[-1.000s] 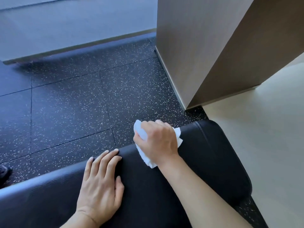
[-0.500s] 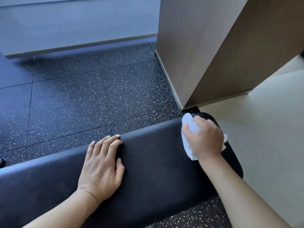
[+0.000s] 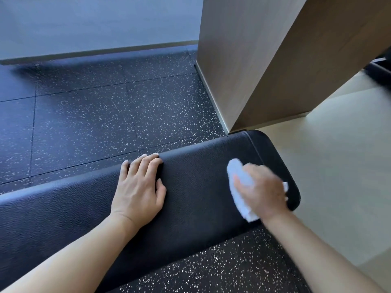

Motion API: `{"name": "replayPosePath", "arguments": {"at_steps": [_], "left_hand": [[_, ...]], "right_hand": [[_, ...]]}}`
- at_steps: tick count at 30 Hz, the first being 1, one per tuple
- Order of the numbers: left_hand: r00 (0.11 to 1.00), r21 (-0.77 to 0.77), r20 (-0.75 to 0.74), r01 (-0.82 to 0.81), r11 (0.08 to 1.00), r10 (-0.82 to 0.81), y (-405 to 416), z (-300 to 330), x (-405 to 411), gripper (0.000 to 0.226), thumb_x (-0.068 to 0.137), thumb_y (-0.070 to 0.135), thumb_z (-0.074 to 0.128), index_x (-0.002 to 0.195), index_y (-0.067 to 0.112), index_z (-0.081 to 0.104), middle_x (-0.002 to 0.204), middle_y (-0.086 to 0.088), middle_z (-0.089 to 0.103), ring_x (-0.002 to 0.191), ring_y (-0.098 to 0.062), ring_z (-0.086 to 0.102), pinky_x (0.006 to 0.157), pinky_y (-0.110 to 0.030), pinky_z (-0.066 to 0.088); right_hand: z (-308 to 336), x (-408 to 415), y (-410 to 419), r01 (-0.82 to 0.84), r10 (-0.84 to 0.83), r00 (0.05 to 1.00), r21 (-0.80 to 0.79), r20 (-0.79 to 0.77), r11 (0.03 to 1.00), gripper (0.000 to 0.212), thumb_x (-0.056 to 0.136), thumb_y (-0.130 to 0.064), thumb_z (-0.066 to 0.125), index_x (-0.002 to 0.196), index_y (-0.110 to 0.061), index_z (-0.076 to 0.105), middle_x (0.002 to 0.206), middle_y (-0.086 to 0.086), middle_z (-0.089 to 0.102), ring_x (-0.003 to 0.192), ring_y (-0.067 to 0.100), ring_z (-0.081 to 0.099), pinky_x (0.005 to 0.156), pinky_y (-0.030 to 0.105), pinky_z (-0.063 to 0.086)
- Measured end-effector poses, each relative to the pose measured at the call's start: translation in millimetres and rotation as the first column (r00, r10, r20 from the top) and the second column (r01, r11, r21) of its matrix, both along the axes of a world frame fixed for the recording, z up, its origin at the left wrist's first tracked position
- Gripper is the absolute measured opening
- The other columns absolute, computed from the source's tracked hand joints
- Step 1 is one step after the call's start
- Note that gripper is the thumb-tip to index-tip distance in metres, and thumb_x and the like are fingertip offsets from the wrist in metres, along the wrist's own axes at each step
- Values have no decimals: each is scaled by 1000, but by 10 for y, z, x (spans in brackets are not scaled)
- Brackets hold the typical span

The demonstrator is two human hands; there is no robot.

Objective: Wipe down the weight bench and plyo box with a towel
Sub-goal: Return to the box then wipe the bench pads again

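Note:
The black padded weight bench (image 3: 196, 187) runs across the view from lower left to its rounded end at the right. My right hand (image 3: 264, 191) grips a bunched white towel (image 3: 239, 180) and presses it on the pad near the bench's right end; the hand is motion-blurred. My left hand (image 3: 139, 187) lies flat on the pad in the middle, its fingertips curling slightly over the far edge. No plyo box is in view.
A wood-panelled column (image 3: 264, 60) stands just beyond the bench's right end. Black speckled rubber flooring (image 3: 95, 115) lies behind and in front of the bench. Pale flooring (image 3: 338, 187) lies to the right. A dark object (image 3: 380, 75) shows at the far right edge.
My right hand swept the towel from the bench's middle far edge out to its right end, then back toward me along the end. My left hand stayed flat in place.

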State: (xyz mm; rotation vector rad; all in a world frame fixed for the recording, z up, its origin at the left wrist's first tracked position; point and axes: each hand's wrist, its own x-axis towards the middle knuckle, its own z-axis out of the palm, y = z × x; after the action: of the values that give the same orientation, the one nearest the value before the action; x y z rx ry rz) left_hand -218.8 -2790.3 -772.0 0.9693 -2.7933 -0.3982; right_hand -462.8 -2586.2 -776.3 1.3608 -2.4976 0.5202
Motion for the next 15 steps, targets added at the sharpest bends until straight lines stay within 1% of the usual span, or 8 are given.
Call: {"name": "replayPosePath", "arguments": {"at_steps": [2, 3, 4, 6, 8, 10, 13, 15], "left_hand": [[1000, 0, -3, -9, 1000, 9, -10, 4, -5, 49, 91, 35, 45, 135, 16, 53, 149, 0, 54, 141, -31, 48, 120, -58, 31], [1000, -1, -6, -11, 1000, 11, -5, 9, -16, 48, 91, 34, 46, 135, 16, 53, 149, 0, 54, 141, -31, 48, 119, -59, 31], [1000, 1, -5, -9, 1000, 9, 8, 12, -13, 48, 90, 33, 47, 135, 16, 53, 149, -1, 54, 140, -32, 48, 119, -59, 31], [1000, 6, -9, -13, 1000, 14, 16, 13, 6, 48, 90, 32, 48, 135, 16, 53, 148, 0, 54, 140, -31, 47, 120, -57, 30], [1000, 16, -6, -23, 1000, 24, 19, 18, 19, 48, 90, 30, 47, 135, 17, 53, 149, 1, 54, 139, -30, 47, 122, -56, 28], [999, 41, -3, -36, 998, 36, 35, 24, 40, 47, 92, 28, 44, 136, 18, 53, 151, 1, 54, 140, -30, 46, 123, -55, 26], [999, 29, -4, -36, 999, 36, 23, 27, 71, 47, 92, 25, 42, 137, 17, 53, 152, -1, 54, 141, -31, 46, 123, -53, 25], [1000, 9, -4, -17, 1000, 18, 24, 34, 66, 49, 90, 25, 43, 137, 16, 53, 151, -2, 54, 140, -33, 47, 122, -54, 26]], "right_hand": [[72, -193, 12, 310, -305, 947, -34, 100, 950, 31, 84, -39, 57, 66, -16, 48, 58, 8, 46, 57, 38, 54, 49, 35, 36], [86, -157, -35, 390, -381, 914, -49, 139, 919, 30, 83, -39, 58, 67, -17, 45, 59, 8, 45, 58, 39, 53, 51, 34, 32], [76, -18, -114, 419, -406, 900, -57, 156, 906, 29, 83, -38, 57, 67, -19, 43, 59, 7, 47, 58, 38, 52, 52, 33, 29], [30, 482, -406, 355, -341, 930, -94, 140, 930, 27, 82, -37, 57, 65, -20, 44, 57, 5, 49, 56, 35, 51, 52, 31, 28], [-20, 1085, -722, 210, -194, 972, -118, 136, 971, 27, 81, -35, 64, 65, -20, 48, 57, 2, 50, 55, 32, 50, 51, 34, 32], [-45, 1493, -938, 111, -93, 985, -117, 147, 987, 26, 82, -37, 65, 67, -21, 51, 59, -2, 50, 59, 28, 50, 53, 36, 35], [-75, 1507, -879, 20, 2, 988, -141, 157, 990, 29, 85, -39, 66, 68, -22, 50, 59, -3, 46, 59, 25, 46, 52, 36, 34], [-53, 1252, -599, -56, 71, 988, -112, 137, 992, 31, 85, -39, 68, 68, -21, 49, 60, -4, 41, 60, 23, 42, 51, 35, 33]]}}
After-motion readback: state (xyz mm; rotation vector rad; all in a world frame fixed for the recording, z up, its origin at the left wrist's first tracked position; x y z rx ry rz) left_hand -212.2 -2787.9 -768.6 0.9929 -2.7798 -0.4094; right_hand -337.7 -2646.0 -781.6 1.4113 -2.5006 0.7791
